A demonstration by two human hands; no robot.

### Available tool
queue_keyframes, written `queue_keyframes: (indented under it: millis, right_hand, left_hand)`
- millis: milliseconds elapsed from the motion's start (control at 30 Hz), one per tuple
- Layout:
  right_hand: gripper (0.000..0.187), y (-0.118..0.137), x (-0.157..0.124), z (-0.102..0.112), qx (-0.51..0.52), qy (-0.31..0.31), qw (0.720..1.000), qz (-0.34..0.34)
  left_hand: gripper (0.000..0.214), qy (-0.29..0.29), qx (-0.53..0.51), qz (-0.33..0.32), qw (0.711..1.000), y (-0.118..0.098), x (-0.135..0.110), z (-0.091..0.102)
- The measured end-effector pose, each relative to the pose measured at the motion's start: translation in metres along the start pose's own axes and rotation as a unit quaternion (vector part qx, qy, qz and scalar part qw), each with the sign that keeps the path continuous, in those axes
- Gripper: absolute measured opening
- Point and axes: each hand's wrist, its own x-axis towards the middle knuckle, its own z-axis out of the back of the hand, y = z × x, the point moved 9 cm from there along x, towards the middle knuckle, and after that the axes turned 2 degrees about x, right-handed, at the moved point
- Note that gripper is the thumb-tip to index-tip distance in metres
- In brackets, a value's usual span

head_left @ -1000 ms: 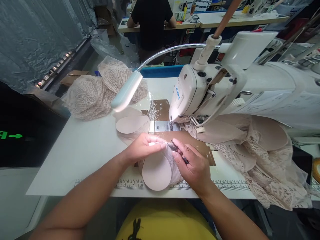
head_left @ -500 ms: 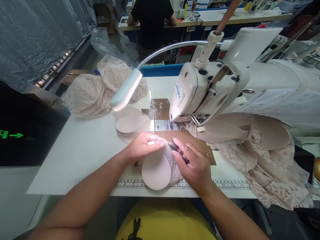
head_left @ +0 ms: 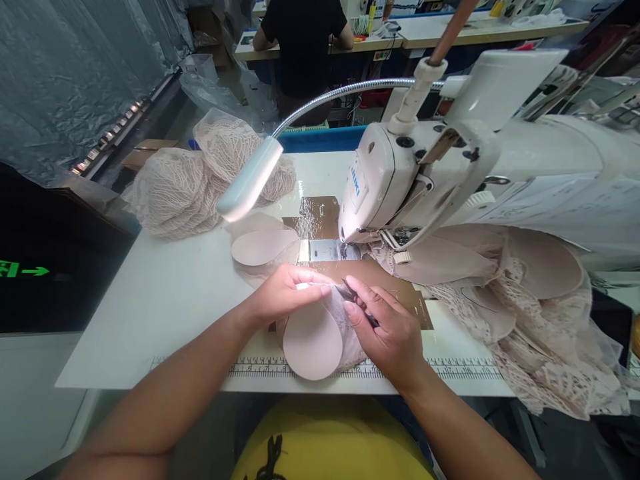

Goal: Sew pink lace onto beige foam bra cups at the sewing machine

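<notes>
A round beige bra cup pad edged with lace lies at the table's front edge, over the printed ruler. My left hand pinches the pad's upper edge, fingers closed on the fabric. My right hand is closed round small dark thread snips, whose tips point at the spot where my left fingers hold the pad. Both hands sit just in front of the white sewing machine and its needle plate.
A heap of lace cups lies at the back left, loose pads under the gooseneck lamp. More lace and padded pieces pile up at the right under the machine arm. A person in black sits at a far table.
Hardly anything has changed: both hands keep their hold on the pad and the snips. The view has shifted very slightly.
</notes>
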Motion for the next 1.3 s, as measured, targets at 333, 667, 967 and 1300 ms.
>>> queue_keyframes:
  millis: [333,667,967,1300]
  right_hand:
    - [0.033,0.001,-0.001,0.000,0.004,-0.005,1.000,0.009]
    - [0.032,0.000,-0.001,-0.001,0.000,0.001,1.000,-0.002]
    - [0.032,0.000,-0.001,-0.001,0.001,-0.003,1.000,-0.003]
    - [0.032,-0.007,-0.001,0.004,0.081,0.015,0.995,-0.049]
  left_hand:
    - [0.025,0.005,0.017,-0.009,1.000,-0.002,0.000,-0.001]
    - [0.028,0.007,-0.006,-0.005,1.000,-0.001,-0.001,-0.001]
    - [0.027,0.002,0.019,-0.005,1.000,-0.001,-0.001,0.000]
    - [0.026,0.027,0.044,0.020,0.998,0.011,0.001,-0.002]
